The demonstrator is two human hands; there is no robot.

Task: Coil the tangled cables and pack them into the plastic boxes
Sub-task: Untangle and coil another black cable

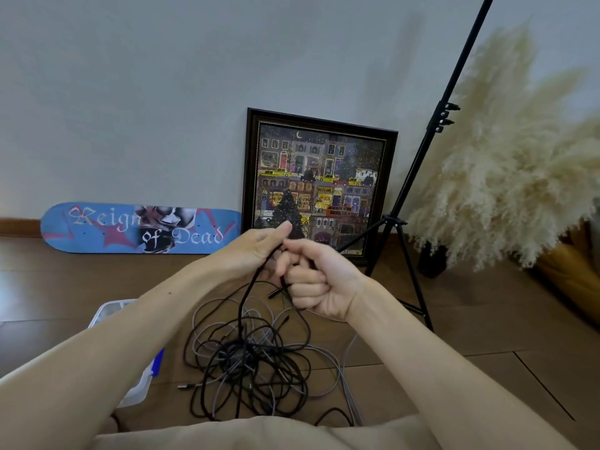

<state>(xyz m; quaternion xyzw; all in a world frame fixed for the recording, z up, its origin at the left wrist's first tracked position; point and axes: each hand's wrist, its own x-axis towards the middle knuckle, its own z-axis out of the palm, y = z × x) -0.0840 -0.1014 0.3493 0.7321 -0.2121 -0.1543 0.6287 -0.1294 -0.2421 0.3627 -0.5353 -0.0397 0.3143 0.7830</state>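
Centre frame, the left hand pinches a black cable between thumb and fingertips, and just beside it the right hand is fisted round the same cable. The cable drops to a tangle of black and grey leads on the wooden floor, lower centre. At lower left the left forearm hides most of a clear plastic box. Along the wall behind stand a blue skateboard and a framed picture, partly covered by the hands. To the right are a black tripod and pampas grass.
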